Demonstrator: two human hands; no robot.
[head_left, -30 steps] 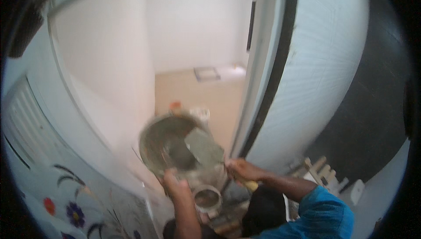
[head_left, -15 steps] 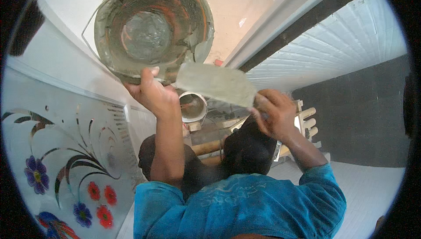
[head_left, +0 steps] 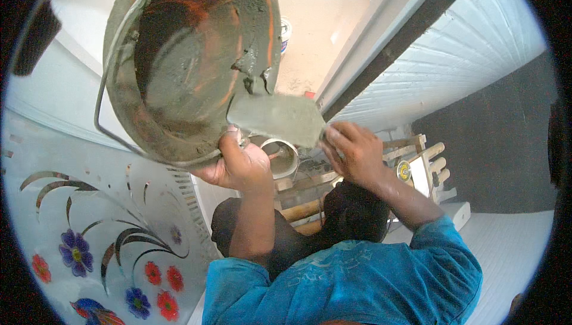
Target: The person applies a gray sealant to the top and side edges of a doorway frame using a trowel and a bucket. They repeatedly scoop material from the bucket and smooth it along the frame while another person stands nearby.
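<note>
A large mortar bucket (head_left: 173,75) is tilted so that its inside faces me, its walls smeared with wet grey mortar. My left hand (head_left: 238,167) grips its lower rim with the thumb on the inner side. In my right hand (head_left: 357,152) is a trowel (head_left: 277,119) whose wide blade is coated grey. The blade reaches to the bucket's right rim, where lumps of mortar hang. Its handle is mostly hidden by my fingers.
Below my hands stands a smaller pale bucket (head_left: 292,167) by wooden poles (head_left: 298,212). A flower-patterned panel (head_left: 119,235) is at the left. White ribbed panelling (head_left: 441,57) and a dark wall (head_left: 482,134) lie to the right. A white tub (head_left: 286,30) stands on the floor beyond.
The bucket has tipped further and come nearer, its handle swinging into fuller view. The trowel has shifted left and slightly down along the rim. Both hands keep their grips.
</note>
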